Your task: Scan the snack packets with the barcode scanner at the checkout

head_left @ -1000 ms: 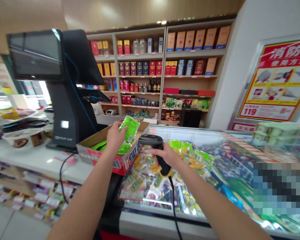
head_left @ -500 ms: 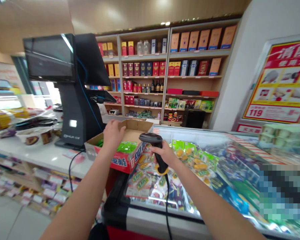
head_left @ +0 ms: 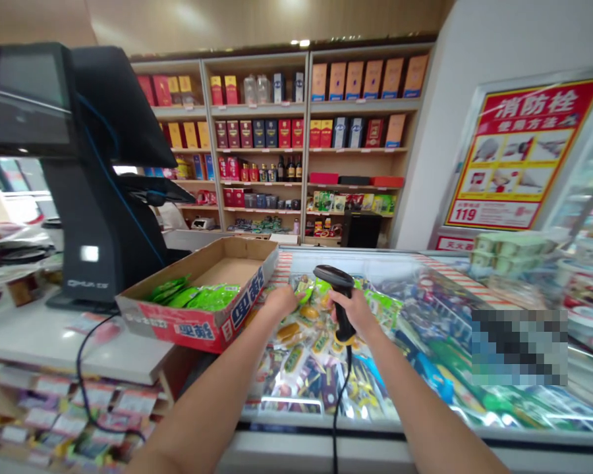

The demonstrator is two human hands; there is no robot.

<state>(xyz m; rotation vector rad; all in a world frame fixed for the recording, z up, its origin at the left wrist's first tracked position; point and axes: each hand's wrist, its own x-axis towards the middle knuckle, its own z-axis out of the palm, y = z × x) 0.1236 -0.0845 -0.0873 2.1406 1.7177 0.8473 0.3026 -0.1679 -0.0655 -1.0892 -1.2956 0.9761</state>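
My right hand [head_left: 353, 309] is wrapped around the grip of a black handheld barcode scanner [head_left: 340, 296], its head tilted up over the glass and its cable hanging down. Left of it, my left hand [head_left: 281, 303] is closed at the edge of a green-and-clear snack packet [head_left: 304, 289]; its fingertips are partly hidden. Several similar snack packets [head_left: 321, 342] with yellow-brown contents lie below both hands on the glass freezer top [head_left: 281, 409]. Beside my left forearm stands an open cardboard box [head_left: 148, 322], with green packets [head_left: 212, 297] inside.
A black checkout terminal [head_left: 99, 197] stands left on the white counter [head_left: 14, 329]. Egg cartons [head_left: 511, 253] rest on the right. Shelves [head_left: 257, 112] of boxes and bottles line the back, beside a red wall poster [head_left: 524, 158].
My left hand has moved from above the cardboard box rightward to the packets on the glass, and its fingers have closed. My right hand still holds the scanner. The view has turned right.
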